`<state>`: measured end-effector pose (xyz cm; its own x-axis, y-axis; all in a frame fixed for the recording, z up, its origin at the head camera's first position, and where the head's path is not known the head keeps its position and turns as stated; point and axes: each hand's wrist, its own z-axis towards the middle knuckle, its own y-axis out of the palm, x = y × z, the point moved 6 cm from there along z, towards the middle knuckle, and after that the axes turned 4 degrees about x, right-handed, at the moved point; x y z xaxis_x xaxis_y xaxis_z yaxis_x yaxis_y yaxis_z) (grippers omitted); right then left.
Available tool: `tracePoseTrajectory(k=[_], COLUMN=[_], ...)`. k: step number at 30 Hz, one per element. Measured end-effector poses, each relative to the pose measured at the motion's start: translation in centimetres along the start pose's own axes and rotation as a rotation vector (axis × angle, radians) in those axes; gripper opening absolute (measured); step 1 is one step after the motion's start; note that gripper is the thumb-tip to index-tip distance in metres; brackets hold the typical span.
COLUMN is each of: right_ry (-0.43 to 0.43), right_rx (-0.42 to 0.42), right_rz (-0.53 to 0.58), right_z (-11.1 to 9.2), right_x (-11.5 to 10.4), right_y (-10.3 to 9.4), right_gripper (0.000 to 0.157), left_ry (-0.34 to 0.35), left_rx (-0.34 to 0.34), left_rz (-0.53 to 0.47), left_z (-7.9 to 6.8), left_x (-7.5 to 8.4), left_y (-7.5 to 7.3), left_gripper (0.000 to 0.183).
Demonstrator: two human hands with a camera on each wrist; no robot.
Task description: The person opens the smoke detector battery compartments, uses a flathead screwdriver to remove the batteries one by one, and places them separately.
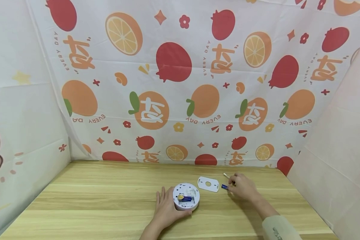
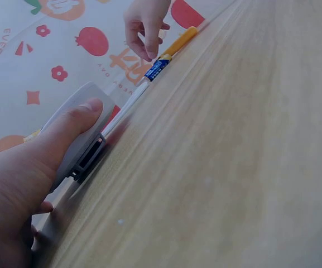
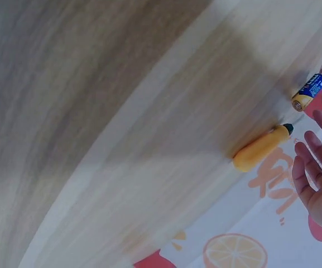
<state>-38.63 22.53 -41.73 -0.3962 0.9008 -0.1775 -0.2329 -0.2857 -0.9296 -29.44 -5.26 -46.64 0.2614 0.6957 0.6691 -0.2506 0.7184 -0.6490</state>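
My left hand (image 1: 165,210) grips a round white smoke detector (image 1: 183,187), thumb at the front rim and fingers round its left side. Its open back faces up, and a blue-and-yellow battery (image 1: 186,199) lies in the compartment. In the left wrist view my thumb presses along the side of the casing. My right hand (image 1: 243,187) hovers over a second battery (image 3: 310,92) on the table, its fingertips close to it. The right wrist view shows those fingers spread and loosely bent, pinching nothing. An orange-handled screwdriver (image 3: 262,148) lies just beyond that battery.
A white mounting plate (image 1: 204,186) with a central hole lies between the detector and the loose battery. Everything sits on a wood-grain table (image 1: 108,196). A fruit-printed cloth (image 1: 180,100) hangs along the back edge, with pale cloths at both sides.
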Motion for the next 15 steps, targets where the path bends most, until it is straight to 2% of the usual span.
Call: tracePoseTrajectory(k=[8, 15], right_ry=[-0.039, -0.118], right_rx=[0.042, 0.052], right_rz=[0.021, -0.056], right_z=[0.5, 1.1], right_x=[-1.0, -3.3], right_y=[-0.8, -1.5], right_gripper=[0.009, 0.014], left_ry=[0.007, 0.006], left_rx=[-0.009, -0.005], left_rz=[-0.003, -0.003], left_z=[0.0, 0.1], left_x=[0.1, -0.1], left_y=[-0.1, 0.0], left_gripper=[0.106, 0.105])
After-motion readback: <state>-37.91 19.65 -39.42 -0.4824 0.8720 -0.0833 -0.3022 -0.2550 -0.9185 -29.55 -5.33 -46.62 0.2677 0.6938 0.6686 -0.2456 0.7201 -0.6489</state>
